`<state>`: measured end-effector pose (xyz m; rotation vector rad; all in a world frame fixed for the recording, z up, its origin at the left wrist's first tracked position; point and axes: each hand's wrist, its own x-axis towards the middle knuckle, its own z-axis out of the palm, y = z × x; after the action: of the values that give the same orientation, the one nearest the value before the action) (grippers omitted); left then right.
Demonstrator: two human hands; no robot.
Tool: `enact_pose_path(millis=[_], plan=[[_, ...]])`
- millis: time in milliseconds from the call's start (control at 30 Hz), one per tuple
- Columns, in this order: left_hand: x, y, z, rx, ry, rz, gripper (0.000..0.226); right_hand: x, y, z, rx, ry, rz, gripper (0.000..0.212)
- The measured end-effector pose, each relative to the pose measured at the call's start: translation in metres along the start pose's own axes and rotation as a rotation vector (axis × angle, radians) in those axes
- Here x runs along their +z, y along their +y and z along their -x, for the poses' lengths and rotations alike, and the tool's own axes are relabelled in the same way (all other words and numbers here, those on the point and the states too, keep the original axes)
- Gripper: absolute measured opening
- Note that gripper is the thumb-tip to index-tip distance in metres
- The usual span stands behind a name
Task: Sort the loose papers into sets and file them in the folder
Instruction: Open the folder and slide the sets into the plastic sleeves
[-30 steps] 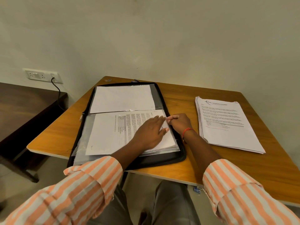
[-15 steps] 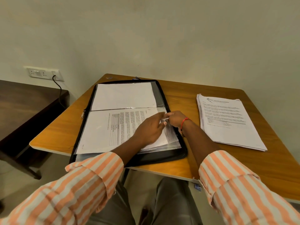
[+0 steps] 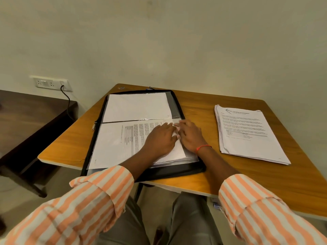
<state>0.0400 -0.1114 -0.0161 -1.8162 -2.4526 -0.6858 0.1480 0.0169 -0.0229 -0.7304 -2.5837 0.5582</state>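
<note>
On the near half of the folder (image 3: 187, 169), the left hand (image 3: 159, 138) lies flat, fingers straight, pressing the printed sheet (image 3: 113, 144). The right hand (image 3: 190, 137) sits at its 3 o'clock edge, grip unclear. Best slide it in squarely, keeping the corners uncreased. The loose papers (image 3: 247, 135) lie at 3 o'clock of the folder.

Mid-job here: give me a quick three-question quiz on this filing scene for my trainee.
1. True or false: the loose paper stack lies inside the folder.
2. The left hand and right hand rest on: A) the loose paper stack, B) the printed sheet in the folder's near half, C) nothing, they hover high.
3. Fill in: the red thread is on the ___ wrist.
Key: 1 false, it lies on the table right of the folder. 2 B. 3 right.
</note>
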Motion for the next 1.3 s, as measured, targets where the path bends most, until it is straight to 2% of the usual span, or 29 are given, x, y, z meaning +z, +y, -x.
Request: enact_pose_path(millis=[67, 133, 267, 367, 633, 700, 800, 900, 967, 1067, 1167, 1300], plan=[[-0.005, -0.002, 0.008, -0.007, -0.067, 0.039, 0.047, -0.002, 0.004, 0.005, -0.034, -0.178, 0.116, 0.040], [-0.015, -0.006, 0.019, -0.002, -0.106, 0.081, 0.055, -0.008, 0.010, 0.008, -0.020, -0.251, 0.193, 0.045], [-0.040, -0.016, 0.046, 0.120, -0.249, 0.089, 0.070, -0.016, 0.020, 0.011, 0.000, -0.262, 0.140, 0.045], [-0.049, -0.020, 0.062, 0.135, -0.300, 0.066, 0.077, -0.012, 0.023, 0.010, 0.016, -0.221, 0.084, 0.043], [-0.060, -0.019, 0.073, 0.157, -0.168, 0.037, 0.033, -0.017, 0.018, 0.015, -0.032, -0.110, -0.149, 0.034], [-0.063, -0.018, 0.070, 0.127, -0.130, 0.028, 0.029, -0.025, 0.011, 0.020, -0.065, -0.088, -0.319, 0.033], [-0.072, -0.013, 0.061, 0.049, -0.085, 0.035, 0.030, -0.038, 0.003, 0.025, -0.022, -0.070, -0.607, 0.034], [-0.080, -0.009, 0.053, -0.021, -0.030, 0.022, 0.027, -0.047, -0.002, 0.029, -0.001, -0.039, -0.778, 0.042], [-0.085, -0.005, 0.047, -0.057, 0.010, -0.006, 0.024, -0.053, -0.005, 0.032, -0.036, -0.054, -0.820, 0.037], [-0.090, -0.001, 0.041, -0.108, 0.033, 0.028, 0.022, -0.054, -0.009, 0.033, -0.066, -0.061, -0.731, 0.021], [-0.094, 0.001, 0.041, -0.117, 0.042, 0.041, 0.021, -0.051, -0.012, 0.028, -0.026, 0.043, -0.710, 0.013], [-0.103, -0.004, 0.053, -0.081, 0.059, -0.054, 0.031, -0.050, -0.013, 0.020, 0.004, 0.134, -0.831, 0.009]])
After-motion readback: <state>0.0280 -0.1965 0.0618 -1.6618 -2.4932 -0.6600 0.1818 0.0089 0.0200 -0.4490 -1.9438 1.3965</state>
